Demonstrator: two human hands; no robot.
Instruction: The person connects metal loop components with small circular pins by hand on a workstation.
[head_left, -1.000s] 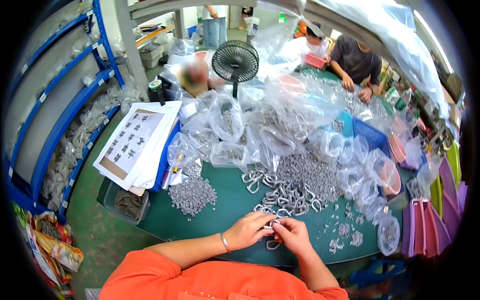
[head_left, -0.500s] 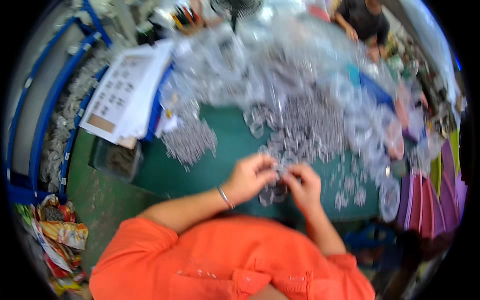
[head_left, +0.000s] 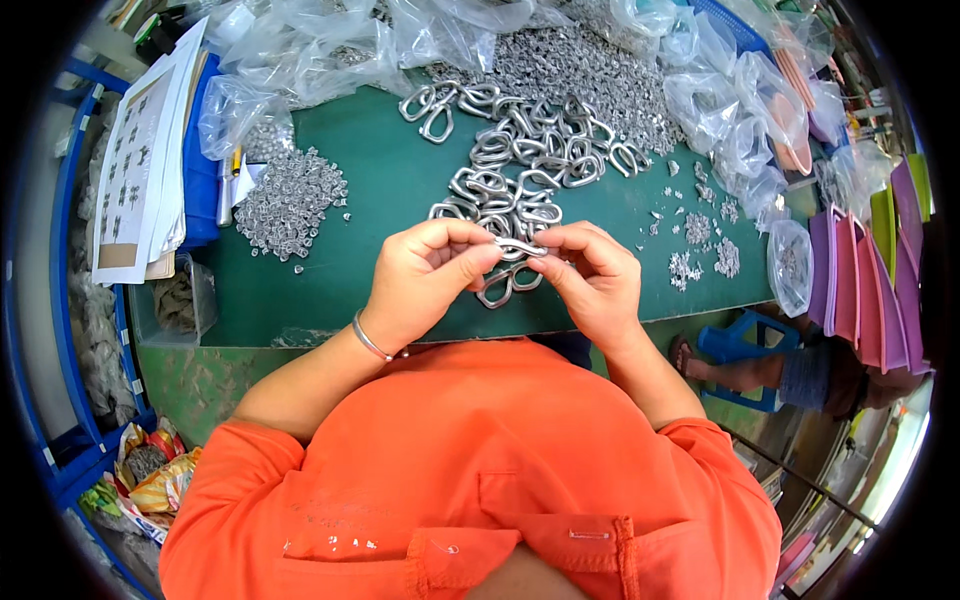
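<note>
Left hand (head_left: 418,272) at nine o'clock, right hand (head_left: 600,278) at three: fingertips pinch the metal link (head_left: 519,247), long axis roughly nine-to-three.

bright, fairly even light fills the sharp centre; small highlights glint on the metal links (head_left: 492,150) and clear plastic bags (head_left: 755,100); whitish glare sits lower right; the blue shelf (head_left: 68,310) bows at left, corners black.

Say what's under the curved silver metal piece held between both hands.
Silver metal loops on the dark-green tabletop show around the piece. What lies directly beneath is covered by the piece, left hand and right hand.
</note>
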